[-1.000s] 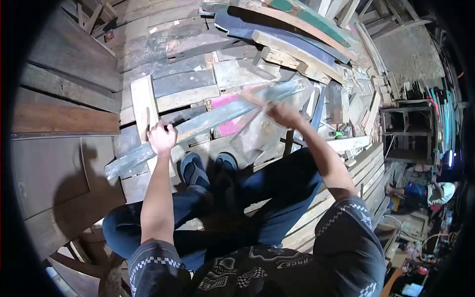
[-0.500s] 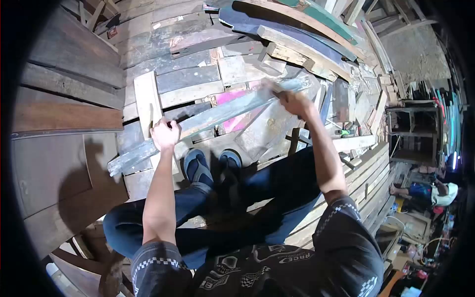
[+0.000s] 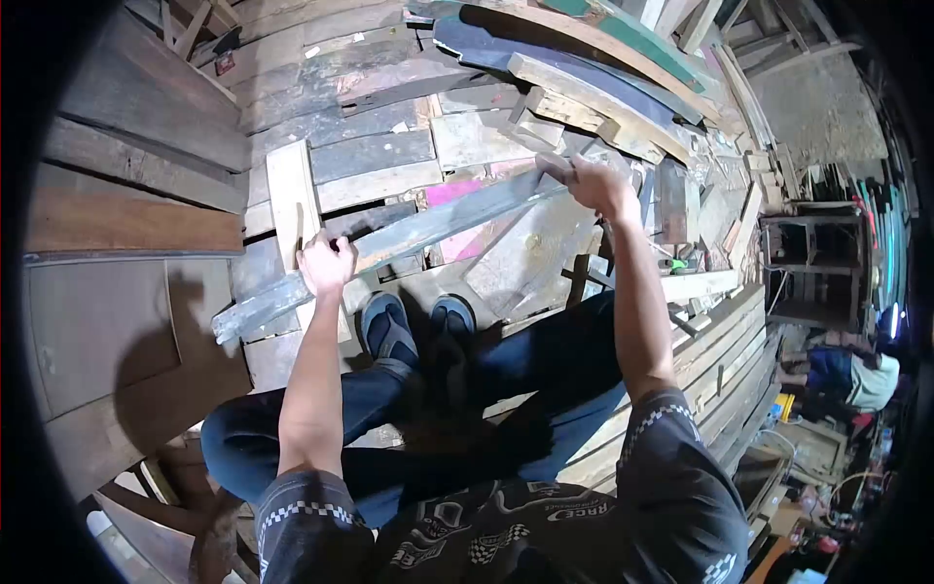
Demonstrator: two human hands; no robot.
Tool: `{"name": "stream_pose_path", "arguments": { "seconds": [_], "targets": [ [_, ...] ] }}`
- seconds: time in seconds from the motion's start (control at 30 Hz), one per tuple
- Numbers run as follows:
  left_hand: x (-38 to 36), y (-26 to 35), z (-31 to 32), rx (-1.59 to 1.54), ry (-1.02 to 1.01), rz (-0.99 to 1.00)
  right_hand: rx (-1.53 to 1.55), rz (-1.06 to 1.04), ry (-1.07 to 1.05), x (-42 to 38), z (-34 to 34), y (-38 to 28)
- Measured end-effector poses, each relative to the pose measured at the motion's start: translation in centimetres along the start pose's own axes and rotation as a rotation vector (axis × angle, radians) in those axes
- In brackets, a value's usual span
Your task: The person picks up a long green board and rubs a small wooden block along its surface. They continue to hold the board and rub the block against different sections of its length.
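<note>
A long grey, weathered wooden plank (image 3: 428,226) lies slantwise in front of me, above my shoes. Near its left end my left hand (image 3: 327,263) is closed over it, fingers curled at its edge. At the plank's far right end is my right hand (image 3: 600,187), closed around a small brownish-grey, block-like piece (image 3: 555,167); its exact kind I cannot tell. That piece overlaps the plank's top face. Under the plank, by my left hand, a pale board (image 3: 289,195) runs crosswise.
Stacked boards, one dark blue (image 3: 486,47) and one green (image 3: 632,39), lie at the back right. Wooden panels (image 3: 107,331) stand at left. Slats (image 3: 720,355) lie to my right. Another person (image 3: 856,378) is at far right. My shoes (image 3: 387,326) are below the plank.
My right hand, with the block-like piece, has shifted slightly right along the plank and is less blurred. My left hand has stayed in place. The person at far right has changed posture.
</note>
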State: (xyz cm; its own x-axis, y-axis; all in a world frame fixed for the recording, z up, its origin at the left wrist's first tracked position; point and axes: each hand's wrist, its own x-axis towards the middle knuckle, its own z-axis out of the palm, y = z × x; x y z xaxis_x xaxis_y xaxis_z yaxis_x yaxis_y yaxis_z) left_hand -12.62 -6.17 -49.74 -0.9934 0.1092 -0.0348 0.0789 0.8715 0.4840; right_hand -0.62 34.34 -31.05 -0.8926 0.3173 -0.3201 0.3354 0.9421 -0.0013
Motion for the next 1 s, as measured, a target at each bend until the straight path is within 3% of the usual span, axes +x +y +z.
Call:
{"name": "stream_pose_path", "arguments": {
  "seconds": [0.03, 0.27, 0.33, 0.4, 0.53, 0.6, 0.67, 0.73, 0.9, 1.0],
  "targets": [
    [-0.1, 0.2, -0.2, -0.015, 0.001, -0.002, 0.045, 0.196, -0.060, 1.1, 0.4, -1.0],
    [0.2, -0.8, 0.9, 0.042, 0.100, 0.082, 0.043, -0.087, -0.139, 2.8, 0.2, -3.8],
    [0.1, -0.9, 1.1, 0.008, 0.152, 0.135, -0.051, 0.041, -0.338, 3.5, -2.2, -3.8],
    [0.3, -0.9, 1.0, -0.029, 0.093, 0.078, -0.072, 0.190, -0.154, 1.7, -2.7, -4.5],
    [0.3, -1.1, 1.5, -0.015, 0.156, 0.138, 0.103, -0.120, -0.209, 1.7, -0.3, -4.4],
    [0.1, -1.1, 1.4, -0.019, 0.172, 0.146, 0.169, -0.136, -0.201, 1.2, -1.3, -3.7],
    [0.1, -0.7, 0.8, -0.011, 0.097, 0.072, 0.062, 0.009, -0.101, 1.7, 0.0, -1.7],
    [0.1, -0.1, 0.0, 0.000, 0.005, 0.016, -0.038, 0.153, -0.104, 2.0, 0.6, -2.3],
    [-0.1, -0.1, 0.4, -0.024, 0.068, 0.042, 0.131, -0.088, -0.320, 0.1, -0.8, -2.7],
    [0.0, 0.0, 0.1, -0.026, 0.052, 0.032, 0.049, -0.063, -0.260, 1.6, 0.3, 1.7]
  ]
}}
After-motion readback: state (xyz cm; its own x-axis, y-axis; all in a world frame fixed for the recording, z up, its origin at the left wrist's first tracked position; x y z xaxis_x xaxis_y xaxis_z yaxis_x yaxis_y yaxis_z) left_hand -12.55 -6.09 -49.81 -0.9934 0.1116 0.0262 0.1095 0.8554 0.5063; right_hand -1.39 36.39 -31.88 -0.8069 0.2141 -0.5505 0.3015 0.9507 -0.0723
